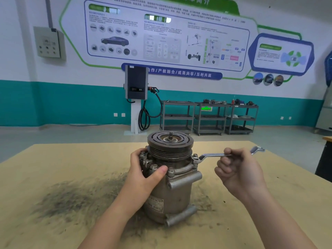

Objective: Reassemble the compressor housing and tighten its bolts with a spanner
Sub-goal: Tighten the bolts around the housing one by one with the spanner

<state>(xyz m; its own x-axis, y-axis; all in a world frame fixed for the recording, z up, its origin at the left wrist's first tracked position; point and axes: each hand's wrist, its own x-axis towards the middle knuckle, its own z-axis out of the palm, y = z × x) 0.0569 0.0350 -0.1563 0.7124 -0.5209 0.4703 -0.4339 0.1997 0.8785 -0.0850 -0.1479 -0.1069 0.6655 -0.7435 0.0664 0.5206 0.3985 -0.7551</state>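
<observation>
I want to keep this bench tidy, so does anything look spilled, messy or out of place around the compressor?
Yes. Dark gritty grime is smeared over the tan table to the left of the compressor and around its base. The compressor itself stands upright, with the spanner seated on a bolt.

At centre frame the compressor housing (172,193) is dull grey-brown metal, its pulley (170,146) dark with concentric grooves. The spanner (215,155) shines silver. The tan worktop (71,159) carries a sooty black smear (71,196) at lower left.
</observation>
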